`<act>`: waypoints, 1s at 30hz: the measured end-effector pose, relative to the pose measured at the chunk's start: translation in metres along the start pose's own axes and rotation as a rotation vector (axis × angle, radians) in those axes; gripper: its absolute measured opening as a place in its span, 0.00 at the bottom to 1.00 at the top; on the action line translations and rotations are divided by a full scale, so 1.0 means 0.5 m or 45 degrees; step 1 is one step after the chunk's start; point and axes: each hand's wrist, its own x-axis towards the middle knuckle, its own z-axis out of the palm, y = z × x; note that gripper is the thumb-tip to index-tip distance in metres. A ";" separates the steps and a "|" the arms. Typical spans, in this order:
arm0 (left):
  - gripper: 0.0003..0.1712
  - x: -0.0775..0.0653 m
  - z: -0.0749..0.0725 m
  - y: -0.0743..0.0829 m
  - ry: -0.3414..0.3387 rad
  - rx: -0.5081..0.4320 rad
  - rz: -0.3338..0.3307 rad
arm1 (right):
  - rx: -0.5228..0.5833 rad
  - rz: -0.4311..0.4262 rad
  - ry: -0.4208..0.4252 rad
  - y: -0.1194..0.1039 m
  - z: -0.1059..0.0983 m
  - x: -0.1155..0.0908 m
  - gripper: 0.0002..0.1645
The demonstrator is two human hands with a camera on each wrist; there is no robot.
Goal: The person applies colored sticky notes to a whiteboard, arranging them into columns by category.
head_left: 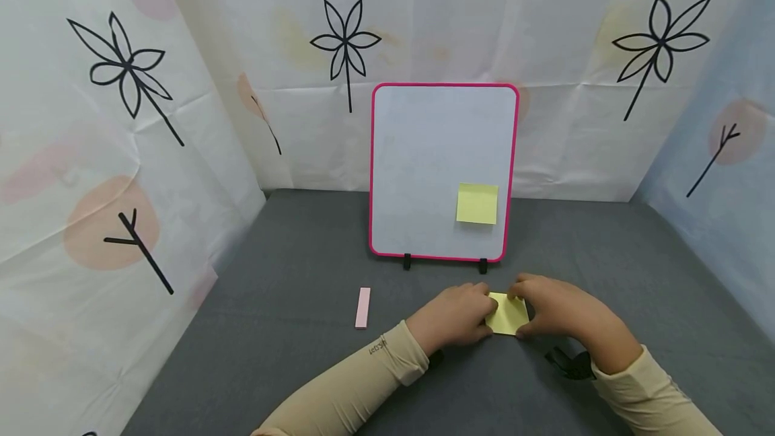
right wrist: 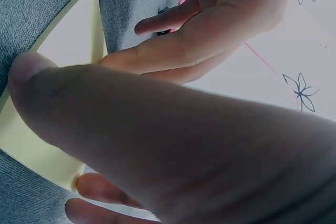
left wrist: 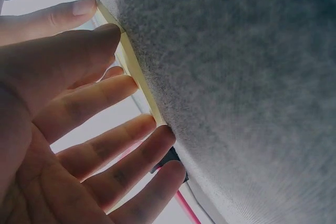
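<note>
On the grey table in front of the whiteboard lies a yellow sticky note, with both hands on it. My left hand holds its left side, thumb at the near corner and fingers at the far one. My right hand grips the right side between thumb and fingers. In the left wrist view the fingertips meet the edge of the note. The right wrist view has the thumb lying over the note, and hides part of it. Whether it is one sheet or several cannot be seen.
A pink-framed whiteboard stands upright on black feet behind the hands, bearing another yellow sticky note. To the left of my left hand lies a small pink strip. Cloth with printed flowers hangs around the table.
</note>
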 end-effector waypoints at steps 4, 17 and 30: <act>0.05 0.001 0.001 -0.001 -0.001 -0.020 0.004 | 0.002 0.005 0.004 0.000 0.002 0.000 0.31; 0.11 0.010 -0.004 0.000 -0.066 -0.037 -0.029 | 0.071 -0.047 -0.029 0.014 -0.002 0.008 0.32; 0.13 0.019 -0.004 -0.004 -0.072 -0.132 -0.093 | 0.083 -0.121 0.011 0.019 0.000 0.010 0.27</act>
